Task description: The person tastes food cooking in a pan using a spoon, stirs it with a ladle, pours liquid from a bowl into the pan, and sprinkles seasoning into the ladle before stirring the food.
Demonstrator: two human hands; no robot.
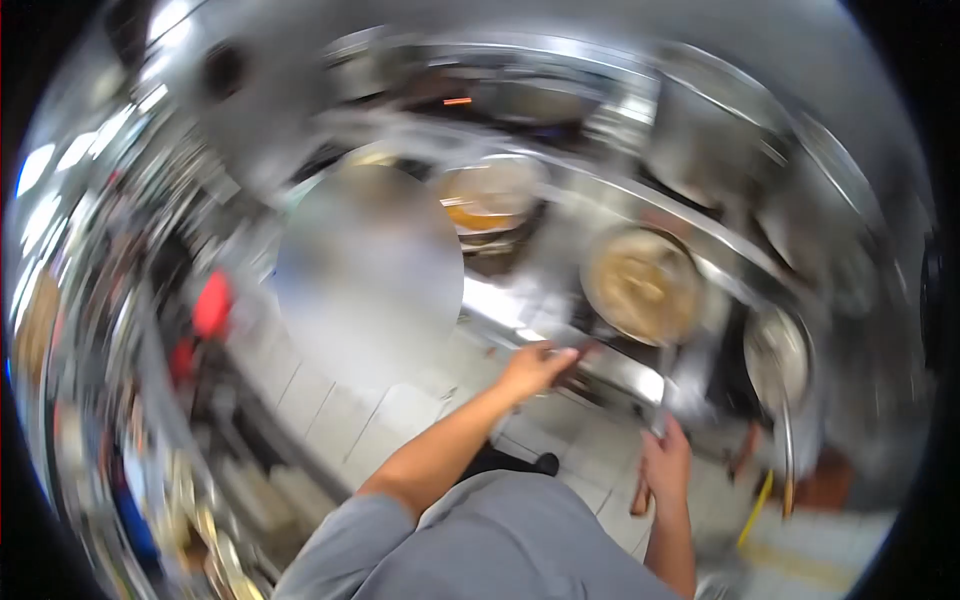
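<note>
My right hand [665, 460] is closed round a wooden-handled cooking utensil [640, 495]. Its metal shaft runs up to the near rim of a round pan [598, 300], and I cannot make out its head. Pale brown food [645, 285] lies in the pan on the cooking range. My left hand [540, 370] is in front of the range, left of the pan, with its fingers curled at a dark, blurred thing [572, 378]. Whether this is the pan's handle cannot be told.
Another pan with orange-brown contents [480, 195] is further left on the range. To the right is a round vessel [778, 355] with a long-handled tool [788, 450]. Large metal pots [700, 140] stand behind. A blurred shelf lines the left, above tiled floor [340, 410].
</note>
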